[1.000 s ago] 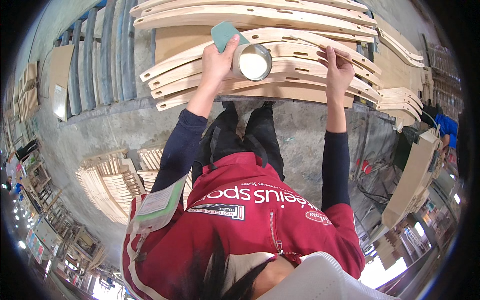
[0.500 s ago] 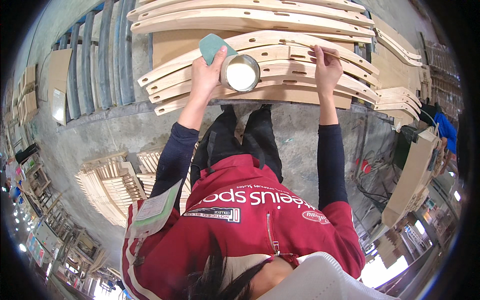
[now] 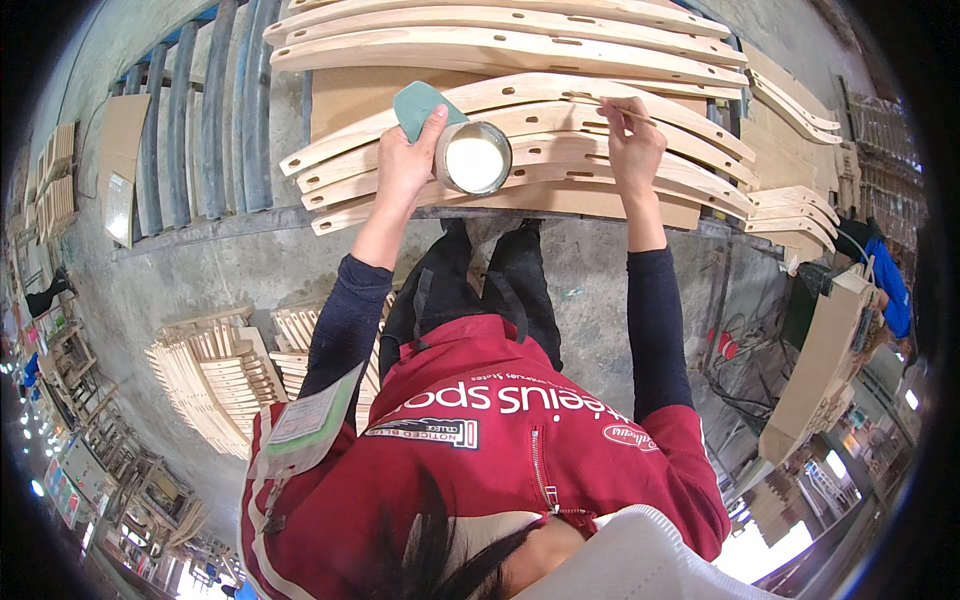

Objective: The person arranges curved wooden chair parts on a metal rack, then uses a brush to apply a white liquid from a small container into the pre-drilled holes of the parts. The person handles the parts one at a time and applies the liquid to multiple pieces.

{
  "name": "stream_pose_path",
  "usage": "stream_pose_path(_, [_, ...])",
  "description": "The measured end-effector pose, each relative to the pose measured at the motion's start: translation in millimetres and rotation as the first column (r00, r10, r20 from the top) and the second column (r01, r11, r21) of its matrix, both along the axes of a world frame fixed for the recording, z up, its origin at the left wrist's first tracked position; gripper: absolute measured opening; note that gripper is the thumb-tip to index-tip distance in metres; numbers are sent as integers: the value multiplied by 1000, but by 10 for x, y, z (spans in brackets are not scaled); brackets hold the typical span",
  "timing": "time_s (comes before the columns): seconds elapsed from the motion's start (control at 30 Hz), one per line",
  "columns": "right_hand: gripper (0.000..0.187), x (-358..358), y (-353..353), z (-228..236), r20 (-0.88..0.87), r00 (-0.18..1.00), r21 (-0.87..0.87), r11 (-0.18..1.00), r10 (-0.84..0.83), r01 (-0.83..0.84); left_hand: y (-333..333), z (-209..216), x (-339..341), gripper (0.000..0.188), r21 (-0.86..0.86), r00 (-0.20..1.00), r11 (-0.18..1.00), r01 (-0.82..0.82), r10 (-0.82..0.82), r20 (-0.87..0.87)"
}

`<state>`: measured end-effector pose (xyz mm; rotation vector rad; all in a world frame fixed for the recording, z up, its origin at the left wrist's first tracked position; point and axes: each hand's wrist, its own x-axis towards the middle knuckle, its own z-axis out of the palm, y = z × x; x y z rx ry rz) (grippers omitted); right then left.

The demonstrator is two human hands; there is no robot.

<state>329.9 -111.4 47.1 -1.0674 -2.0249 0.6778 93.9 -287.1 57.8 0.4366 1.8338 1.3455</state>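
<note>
My left hand is closed around a metal cup of white liquid. The same hand also keeps a flat green piece against the cup's far side; I cannot tell its material. In my right hand is a thin stick, pinched between the fingers. Its tip points left, over the far one of several curved wooden slats, close to a slot there. I cannot tell whether the tip touches the wood. These slats have oval slots and lie side by side in front of me.
More curved slats lie farther back, with brown cardboard under the rows. Dark rollers run at the left. Smaller curved wooden pieces sit at the right end. Stacked wooden parts stand on the floor at lower left.
My right hand has shifted left and slightly toward me, bringing the stick along the far slat. The cup in my left hand has moved slightly left and nearer.
</note>
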Motion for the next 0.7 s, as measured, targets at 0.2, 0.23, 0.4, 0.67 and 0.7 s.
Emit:
stream_pose_path(0.2, [3, 7, -61, 45, 139, 990, 46, 999, 8, -15, -21, 10, -7, 43, 23, 1000, 999, -27, 27, 2])
stream_pose_path(0.23, [3, -7, -62, 48, 102, 995, 27, 1000, 11, -14, -21, 21, 2, 43, 33, 999, 999, -33, 33, 18])
stream_pose_path(0.4, [3, 7, -21, 69, 96, 994, 32, 998, -55, 52, -28, 34, -25, 42, 49, 999, 998, -37, 37, -2])
stream_pose_path(0.67, [4, -60, -35, 133, 10, 1000, -81, 997, 9, -8, -34, 92, -25, 39, 16, 999, 1000, -14, 14, 51])
stream_pose_path(0.7, [5, -1, 12, 119, 41, 999, -45, 999, -12, 14, -20, 113, -8, 39, 35, 998, 999, -35, 33, 55])
